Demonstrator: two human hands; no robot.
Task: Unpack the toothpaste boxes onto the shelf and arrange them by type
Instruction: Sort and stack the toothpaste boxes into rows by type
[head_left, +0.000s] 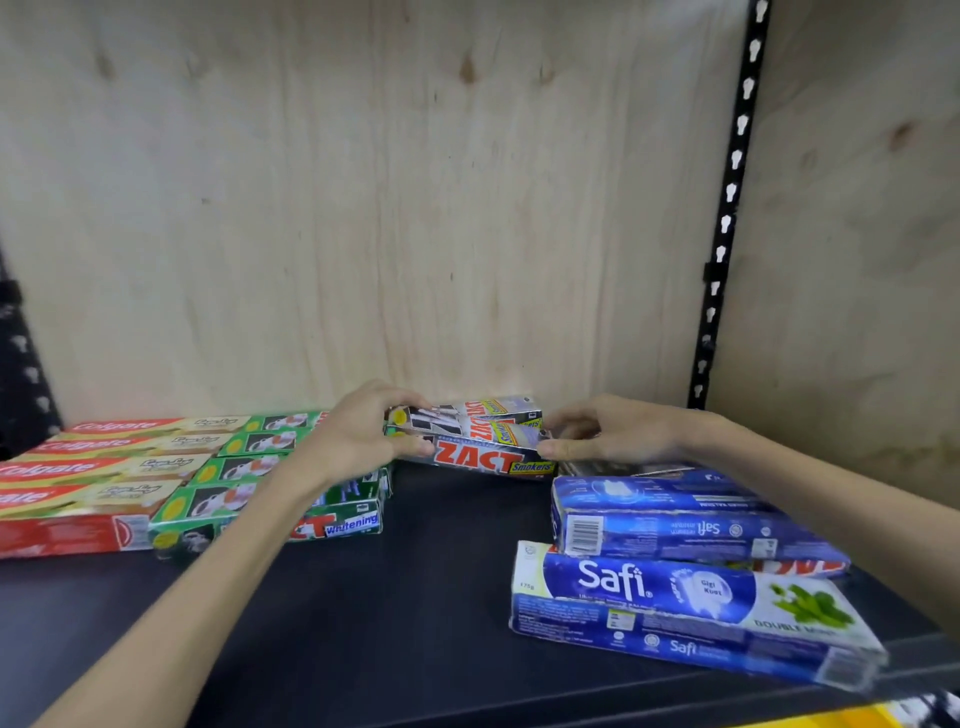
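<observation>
Between both hands sit the ZACT Smokers boxes (470, 439): left hand (358, 434) and right hand (608, 431) pinch their ends. Light, crushable cardboard, so end grips seem best.

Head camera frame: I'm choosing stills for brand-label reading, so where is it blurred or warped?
Head view: the Safi box at lower right smears toward its right end; the Colgate boxes at the left edge are soft, print barely legible; the slotted upright leans from wide-angle distortion; the ZACT Smokers boxes between left hand and right hand read clearly.
</observation>
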